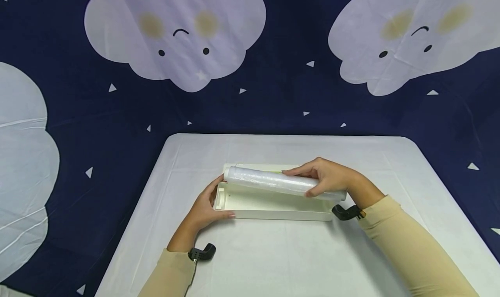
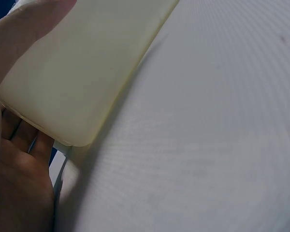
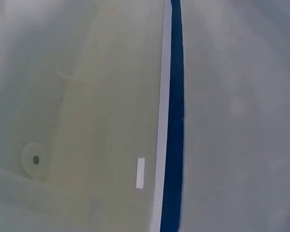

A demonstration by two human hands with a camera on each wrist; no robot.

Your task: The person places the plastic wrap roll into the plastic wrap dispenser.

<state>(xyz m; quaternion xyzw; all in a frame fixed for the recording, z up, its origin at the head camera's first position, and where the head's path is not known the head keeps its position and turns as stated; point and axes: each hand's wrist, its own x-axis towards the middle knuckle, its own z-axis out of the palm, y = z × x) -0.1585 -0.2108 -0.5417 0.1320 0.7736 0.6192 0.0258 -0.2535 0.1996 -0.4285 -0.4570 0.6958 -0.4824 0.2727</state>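
A long off-white box (image 1: pixel 273 214) stands open-topped on the table. My left hand (image 1: pixel 203 208) grips its left end, thumb along the front wall and fingers round the end. In the left wrist view the thumb (image 2: pixel 26 34) lies against the box's smooth outer wall (image 2: pixel 82 82). A roll of plastic wrap (image 1: pixel 265 179) lies slantwise above the box, its left end higher in view than its right. My right hand (image 1: pixel 330 175) holds the roll from above near its right end. The right wrist view shows the box's inside (image 3: pixel 101 121) but no hand.
Behind the roll runs an off-white strip (image 1: pixel 261 166), perhaps the box's lid or rear edge. A white cloth covers the table (image 1: pixel 258 258). Dark blue fabric with cloud prints (image 1: pixel 281 101) surrounds the table's back and sides. Each wrist carries a black camera mount (image 1: pixel 203 252).
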